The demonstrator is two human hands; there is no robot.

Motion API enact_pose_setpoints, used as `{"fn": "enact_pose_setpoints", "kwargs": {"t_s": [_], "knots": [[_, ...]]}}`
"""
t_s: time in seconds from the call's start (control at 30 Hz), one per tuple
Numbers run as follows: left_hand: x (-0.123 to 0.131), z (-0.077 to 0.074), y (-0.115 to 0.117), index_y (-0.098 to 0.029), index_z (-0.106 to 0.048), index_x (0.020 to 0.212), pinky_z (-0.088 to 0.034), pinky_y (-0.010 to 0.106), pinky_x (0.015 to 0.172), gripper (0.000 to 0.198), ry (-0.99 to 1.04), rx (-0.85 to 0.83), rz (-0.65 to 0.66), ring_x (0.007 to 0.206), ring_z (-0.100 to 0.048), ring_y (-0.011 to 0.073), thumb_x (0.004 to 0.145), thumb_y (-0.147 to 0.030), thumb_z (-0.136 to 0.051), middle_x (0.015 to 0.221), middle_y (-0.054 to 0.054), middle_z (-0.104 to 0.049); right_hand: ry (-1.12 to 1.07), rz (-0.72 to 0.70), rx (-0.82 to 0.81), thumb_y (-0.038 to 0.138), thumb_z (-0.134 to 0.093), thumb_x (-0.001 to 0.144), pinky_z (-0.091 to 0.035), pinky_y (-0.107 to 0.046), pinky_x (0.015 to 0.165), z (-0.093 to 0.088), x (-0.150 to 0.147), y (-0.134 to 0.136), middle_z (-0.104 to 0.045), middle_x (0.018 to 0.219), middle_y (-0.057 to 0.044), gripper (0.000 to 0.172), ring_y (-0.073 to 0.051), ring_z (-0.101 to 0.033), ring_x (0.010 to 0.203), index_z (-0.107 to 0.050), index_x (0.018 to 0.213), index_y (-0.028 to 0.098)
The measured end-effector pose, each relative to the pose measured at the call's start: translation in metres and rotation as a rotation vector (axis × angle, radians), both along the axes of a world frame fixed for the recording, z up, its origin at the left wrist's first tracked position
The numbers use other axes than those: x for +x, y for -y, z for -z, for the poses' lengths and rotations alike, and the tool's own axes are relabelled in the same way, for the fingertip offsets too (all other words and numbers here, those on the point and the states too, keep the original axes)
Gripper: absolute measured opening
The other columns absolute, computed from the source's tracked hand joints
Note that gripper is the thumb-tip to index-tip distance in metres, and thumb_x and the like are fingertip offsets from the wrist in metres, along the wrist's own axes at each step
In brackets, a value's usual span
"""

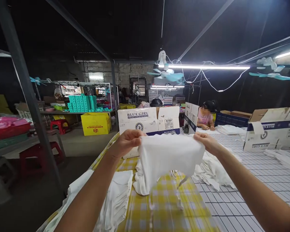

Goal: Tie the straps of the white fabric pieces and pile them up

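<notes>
Held up in front of me is a thin white cloth (171,153), stretched between my two hands above the table. My left hand (127,141) pinches its upper left corner, and my right hand (208,141) pinches the upper right one. The lower edge hangs loose, with narrow strips dangling from it; whether it is a garment I cannot tell. Below my left forearm lies a layered stack of white cloths (117,196). Near my right forearm is a crumpled heap of white cloth (214,170).
A yellow checked cover (164,216) and a white gridded cover (234,206) lie on the table. Beer cartons (148,117) stand behind my hands, another carton (277,129) at right. A co-worker (205,117) sits across. A metal post (31,96) rises at left.
</notes>
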State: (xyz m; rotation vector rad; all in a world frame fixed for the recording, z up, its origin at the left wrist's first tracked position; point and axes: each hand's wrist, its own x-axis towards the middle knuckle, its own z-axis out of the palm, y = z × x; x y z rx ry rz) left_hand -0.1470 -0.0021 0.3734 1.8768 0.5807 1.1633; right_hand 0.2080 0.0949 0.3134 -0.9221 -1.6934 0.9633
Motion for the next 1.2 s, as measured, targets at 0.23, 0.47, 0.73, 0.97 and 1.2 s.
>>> {"fn": "enact_pose_setpoints", "kwargs": {"t_s": [0.23, 0.47, 0.73, 0.97, 1.2], "knots": [[0.063, 0.013, -0.02, -0.013, -0.053, 0.062, -0.021, 0.02, 0.046, 0.032, -0.286, -0.011, -0.066, 0.048, -0.031, 0.0052, 0.074, -0.042, -0.058, 0.053, -0.005, -0.037, 0.074, -0.427, 0.15, 0.053, -0.059, 0.075, -0.043, -0.032, 0.084, -0.035, -0.085, 0.056, -0.052, 0.121, -0.009, 0.061, -0.02, -0.05, 0.108, -0.043, 0.126, 0.024], [0.065, 0.035, -0.024, -0.015, -0.048, 0.08, -0.024, 0.018, 0.046, 0.024, -0.158, -0.102, -0.123, 0.047, -0.037, 0.0054, 0.074, -0.036, -0.058, 0.057, -0.006, -0.047, 0.12, -0.603, -0.073, 0.04, -0.069, 0.071, -0.045, -0.025, 0.071, -0.032, -0.123, 0.062, -0.058, 0.086, -0.001, 0.041, -0.012, -0.054, 0.079, -0.055, 0.101, 0.017], [0.056, 0.043, -0.013, -0.017, -0.045, 0.083, -0.023, 0.016, 0.044, 0.019, -0.083, -0.087, -0.122, 0.046, -0.033, 0.0038, 0.079, -0.034, -0.053, 0.06, -0.007, -0.044, 0.06, -0.608, -0.043, 0.034, -0.07, 0.071, -0.043, -0.026, 0.077, -0.022, -0.127, 0.063, -0.055, 0.101, -0.003, 0.049, -0.014, -0.051, 0.091, -0.048, 0.114, 0.022], [0.057, 0.07, -0.019, -0.018, -0.047, 0.093, -0.025, 0.016, 0.043, 0.031, -0.002, -0.23, -0.147, 0.046, -0.04, 0.0053, 0.077, -0.042, -0.058, 0.061, -0.005, -0.05, 0.192, -0.601, -0.17, 0.036, -0.071, 0.069, -0.041, -0.025, 0.07, -0.022, -0.127, 0.06, -0.056, 0.081, 0.0, 0.032, -0.012, -0.051, 0.076, -0.058, 0.089, 0.015], [0.015, 0.111, -0.018, -0.013, -0.064, 0.087, -0.043, 0.023, 0.062, 0.037, -0.225, -0.481, 0.313, 0.066, -0.058, 0.0133, 0.065, -0.041, -0.072, 0.076, 0.003, -0.065, 0.085, -0.543, -0.185, 0.037, -0.066, 0.073, -0.041, -0.027, 0.067, -0.027, -0.091, 0.056, -0.056, 0.074, 0.0, 0.022, -0.013, -0.053, 0.07, -0.058, 0.076, 0.017]]}}
